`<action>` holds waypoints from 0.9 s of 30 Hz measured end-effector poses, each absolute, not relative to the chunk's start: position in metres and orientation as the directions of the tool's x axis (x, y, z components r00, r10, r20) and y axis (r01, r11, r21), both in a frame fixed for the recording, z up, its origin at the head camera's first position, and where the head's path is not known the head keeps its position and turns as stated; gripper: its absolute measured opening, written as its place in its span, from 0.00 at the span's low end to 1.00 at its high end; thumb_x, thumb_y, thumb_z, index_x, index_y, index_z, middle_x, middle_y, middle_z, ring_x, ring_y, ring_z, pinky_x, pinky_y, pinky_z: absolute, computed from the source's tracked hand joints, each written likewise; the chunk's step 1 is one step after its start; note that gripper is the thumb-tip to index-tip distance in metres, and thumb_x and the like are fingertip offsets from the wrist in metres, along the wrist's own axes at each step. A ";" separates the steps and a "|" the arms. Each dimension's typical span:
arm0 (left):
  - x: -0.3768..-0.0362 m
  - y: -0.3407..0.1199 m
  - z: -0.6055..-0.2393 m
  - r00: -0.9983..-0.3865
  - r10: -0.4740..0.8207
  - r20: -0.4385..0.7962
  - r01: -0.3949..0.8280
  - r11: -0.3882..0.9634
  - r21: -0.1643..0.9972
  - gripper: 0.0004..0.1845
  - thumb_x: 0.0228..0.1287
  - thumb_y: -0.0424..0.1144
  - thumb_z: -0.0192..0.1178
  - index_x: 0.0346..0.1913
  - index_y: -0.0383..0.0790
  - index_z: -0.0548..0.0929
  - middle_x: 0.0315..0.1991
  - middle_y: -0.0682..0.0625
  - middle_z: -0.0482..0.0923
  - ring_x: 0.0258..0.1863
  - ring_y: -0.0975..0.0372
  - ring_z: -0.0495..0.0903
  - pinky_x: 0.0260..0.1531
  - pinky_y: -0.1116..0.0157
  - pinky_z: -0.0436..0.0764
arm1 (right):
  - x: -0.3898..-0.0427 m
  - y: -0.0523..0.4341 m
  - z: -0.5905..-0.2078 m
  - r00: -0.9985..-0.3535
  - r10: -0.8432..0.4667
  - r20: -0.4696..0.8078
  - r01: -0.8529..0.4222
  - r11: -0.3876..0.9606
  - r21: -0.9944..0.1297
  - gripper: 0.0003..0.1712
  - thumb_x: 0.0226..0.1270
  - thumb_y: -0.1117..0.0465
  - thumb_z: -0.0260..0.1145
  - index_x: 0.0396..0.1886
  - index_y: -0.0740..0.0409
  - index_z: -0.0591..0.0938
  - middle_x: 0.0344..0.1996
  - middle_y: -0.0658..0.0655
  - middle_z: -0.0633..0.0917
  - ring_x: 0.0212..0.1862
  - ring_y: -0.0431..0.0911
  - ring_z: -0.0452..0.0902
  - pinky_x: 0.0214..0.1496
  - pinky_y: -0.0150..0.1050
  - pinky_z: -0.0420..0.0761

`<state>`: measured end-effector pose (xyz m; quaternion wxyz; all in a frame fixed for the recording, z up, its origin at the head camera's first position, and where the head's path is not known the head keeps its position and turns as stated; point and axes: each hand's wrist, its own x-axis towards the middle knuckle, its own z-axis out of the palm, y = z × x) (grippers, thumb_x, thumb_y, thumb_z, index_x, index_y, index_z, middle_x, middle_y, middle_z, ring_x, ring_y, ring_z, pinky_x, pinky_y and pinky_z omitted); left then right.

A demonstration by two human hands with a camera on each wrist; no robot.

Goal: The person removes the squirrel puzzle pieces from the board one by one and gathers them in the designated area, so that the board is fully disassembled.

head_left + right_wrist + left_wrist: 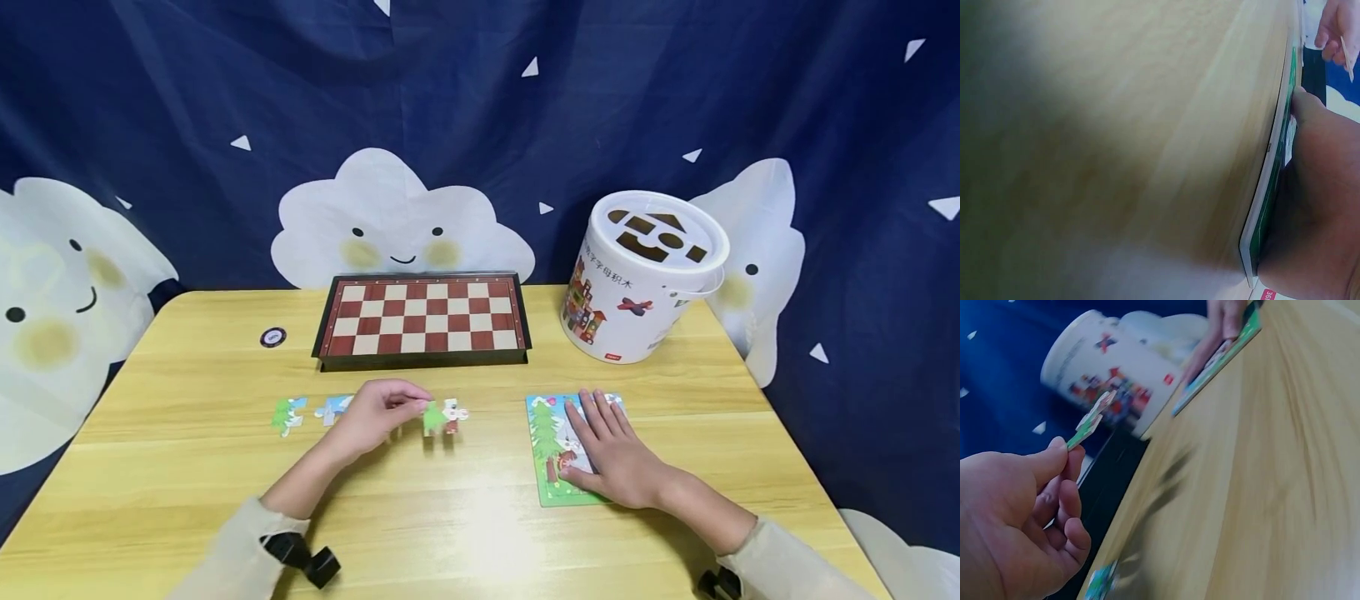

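Note:
Between thumb and fingertips, my left hand (pixel 375 417) pinches a jigsaw puzzle piece (pixel 435 419) above the table. Green tree print shows on it, with white and red toward its right end; whether it is one piece or two joined, I cannot tell. In the left wrist view the piece (pixel 1090 422) tilts up from the fingertips. My right hand (pixel 618 458) rests flat with fingers spread on a puzzle board (pixel 545 433) with a green tree picture, hiding much of its right part. On the table to the left lie a green puzzle piece (pixel 287 415) and a blue one (pixel 333 407), partly behind my left hand.
A red-and-white checkered game board (pixel 427 317) in a dark frame lies toward the back. Right of it stands a white bucket (pixel 637 283) with shaped holes in its lid. A round dark chip (pixel 273 337) lies at the back left of the wooden table (pixel 450 533).

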<state>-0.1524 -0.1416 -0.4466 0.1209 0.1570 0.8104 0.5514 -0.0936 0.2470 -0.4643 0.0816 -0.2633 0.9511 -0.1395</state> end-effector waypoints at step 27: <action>-0.116 -0.329 -0.445 -0.936 0.326 -0.136 0.072 0.553 0.830 0.09 0.73 0.32 0.61 0.49 0.29 0.86 0.41 0.57 0.87 0.40 0.71 0.82 0.37 0.71 0.80 | -0.094 0.246 -0.462 -0.852 -0.505 -0.138 -0.454 0.844 -0.284 0.54 0.75 0.32 0.54 0.82 0.64 0.48 0.80 0.70 0.41 0.80 0.66 0.32 0.77 0.65 0.39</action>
